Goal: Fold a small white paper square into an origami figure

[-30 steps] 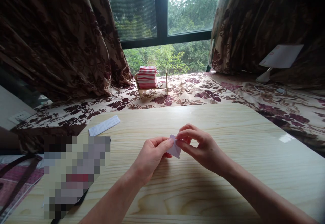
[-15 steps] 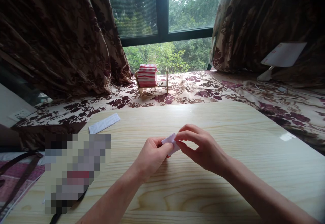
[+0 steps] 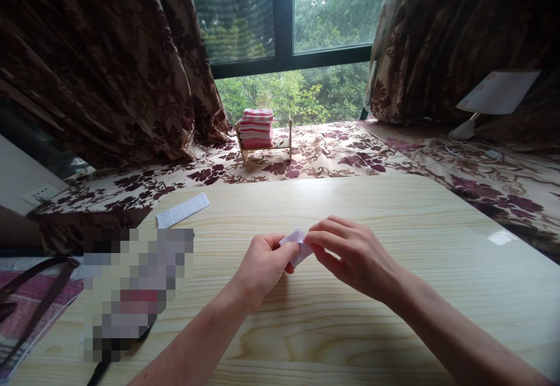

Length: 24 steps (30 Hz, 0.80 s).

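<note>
Between my two hands is a small folded piece of white paper (image 3: 294, 237), held just above the wooden table (image 3: 350, 339). My left hand (image 3: 268, 266) pinches it with the thumb on top and the fingers underneath. The fingertips of my right hand (image 3: 345, 246) are closed on the paper's right edge, thumb below and index finger above. Part of the paper is covered by my fingers.
A strip of folded, printed paper (image 3: 182, 210) lies at the table's far left. Nearer on the left is a blurred-out item (image 3: 140, 292) with a black strap. Behind, on the flowered cloth, are a small rack with striped folded cloths (image 3: 256, 128) and a lamp (image 3: 499, 91).
The paper's top edge has lifted into a more pointed shape. My right thumb and fingers have drawn closer together at its edge. The whole view has shifted slightly.
</note>
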Each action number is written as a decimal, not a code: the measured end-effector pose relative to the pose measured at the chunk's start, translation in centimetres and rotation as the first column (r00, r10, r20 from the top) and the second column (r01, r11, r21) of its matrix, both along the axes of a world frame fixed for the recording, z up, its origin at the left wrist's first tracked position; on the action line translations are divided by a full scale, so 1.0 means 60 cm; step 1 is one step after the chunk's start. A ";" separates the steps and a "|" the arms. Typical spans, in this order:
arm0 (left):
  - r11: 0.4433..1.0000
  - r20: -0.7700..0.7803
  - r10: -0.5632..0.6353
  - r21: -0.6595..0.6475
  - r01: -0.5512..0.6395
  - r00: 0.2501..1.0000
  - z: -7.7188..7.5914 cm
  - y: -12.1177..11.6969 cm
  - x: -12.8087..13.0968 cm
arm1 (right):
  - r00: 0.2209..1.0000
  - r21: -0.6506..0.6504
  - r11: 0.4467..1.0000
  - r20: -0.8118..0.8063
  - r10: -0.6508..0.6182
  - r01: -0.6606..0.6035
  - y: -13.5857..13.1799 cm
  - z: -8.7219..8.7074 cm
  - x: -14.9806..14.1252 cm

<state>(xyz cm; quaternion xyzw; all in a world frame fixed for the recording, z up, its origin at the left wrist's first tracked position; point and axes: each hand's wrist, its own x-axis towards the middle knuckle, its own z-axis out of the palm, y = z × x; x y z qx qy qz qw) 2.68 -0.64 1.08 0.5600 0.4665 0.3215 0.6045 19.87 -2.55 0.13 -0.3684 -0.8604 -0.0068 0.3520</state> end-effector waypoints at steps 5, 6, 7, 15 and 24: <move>0.999 0.068 0.031 -0.024 -0.030 0.997 -0.005 0.001 0.000 | 0.998 0.067 0.998 0.053 -0.025 0.021 -0.001 0.005 0.001; 0.999 0.082 0.033 -0.030 -0.031 0.996 -0.005 0.000 0.001 | 0.998 0.071 0.997 0.061 -0.028 0.024 -0.001 0.005 0.001; 0.999 0.096 0.035 -0.036 -0.032 0.995 -0.004 0.000 0.001 | 0.997 0.075 0.997 0.066 -0.033 0.028 -0.001 0.005 0.001; 0.988 0.201 0.016 -0.152 0.015 0.979 0.007 -0.001 -0.002 | 0.996 0.132 0.991 0.077 -0.043 0.033 0.000 0.006 0.000; 0.991 0.168 0.057 -0.130 -0.035 0.984 0.000 -0.003 0.001 | 0.998 0.068 0.997 -0.053 -0.022 0.026 -0.001 0.002 -0.004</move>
